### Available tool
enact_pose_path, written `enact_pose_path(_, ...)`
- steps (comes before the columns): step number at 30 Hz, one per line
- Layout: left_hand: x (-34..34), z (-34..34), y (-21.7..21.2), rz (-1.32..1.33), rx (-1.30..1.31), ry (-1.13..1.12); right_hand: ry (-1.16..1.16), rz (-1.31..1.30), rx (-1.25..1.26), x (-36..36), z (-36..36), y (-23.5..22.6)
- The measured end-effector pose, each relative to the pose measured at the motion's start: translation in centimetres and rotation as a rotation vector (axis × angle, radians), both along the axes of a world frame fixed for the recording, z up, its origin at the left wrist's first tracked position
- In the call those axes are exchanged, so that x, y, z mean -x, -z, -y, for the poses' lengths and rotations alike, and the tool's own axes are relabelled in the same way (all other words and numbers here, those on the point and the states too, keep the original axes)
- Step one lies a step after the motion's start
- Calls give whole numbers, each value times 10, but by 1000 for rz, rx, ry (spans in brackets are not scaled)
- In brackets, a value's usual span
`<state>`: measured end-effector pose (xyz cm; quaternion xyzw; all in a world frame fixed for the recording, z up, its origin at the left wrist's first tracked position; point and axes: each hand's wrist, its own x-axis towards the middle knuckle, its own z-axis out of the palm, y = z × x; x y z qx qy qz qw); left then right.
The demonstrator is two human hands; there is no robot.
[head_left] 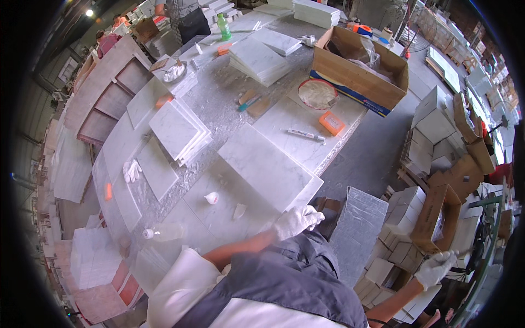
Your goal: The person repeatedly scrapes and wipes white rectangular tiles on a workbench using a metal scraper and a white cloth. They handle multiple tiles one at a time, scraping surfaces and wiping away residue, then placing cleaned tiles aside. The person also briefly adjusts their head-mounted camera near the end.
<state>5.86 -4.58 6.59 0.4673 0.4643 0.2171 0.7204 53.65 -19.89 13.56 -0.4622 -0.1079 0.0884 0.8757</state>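
My left hand [298, 221], in a white glove, is at the near corner of two stacked pale marble tiles [267, 164]. Its fingers are curled in and no object shows in them; whether it touches the tile edge is hard to tell. Out to the right, my right hand [436, 269], gloved too, stretches its fingers over the area of boxes and stacked tiles, holding nothing visible. Beyond the tiles lie a white marker [306, 135] and an orange block [331, 123]. A white squeeze bottle tip [211, 198] sits left of them.
A grey slab [358, 235] stands beside my body, right of the table. An open cardboard box [361, 76] is at the far right corner. More tile stacks [180, 131] lie left. A clear bottle [164, 232] is near my left arm; an open carton [436, 218] stands right.
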Motion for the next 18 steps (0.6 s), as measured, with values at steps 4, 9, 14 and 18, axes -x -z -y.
enact_pose_path(4,3,-8,-6,-2,-33,8,-480,-33,316,105,-51,34)
enact_pose_path(9,4,-3,-11,-37,-35,18,-879,-120,570,219,-84,87)
enact_pose_path(14,14,2,-9,-86,-63,17,-859,-126,824,227,-116,98)
enact_pose_path(18,23,-4,-10,-290,-60,5,-980,-66,728,223,-160,86)
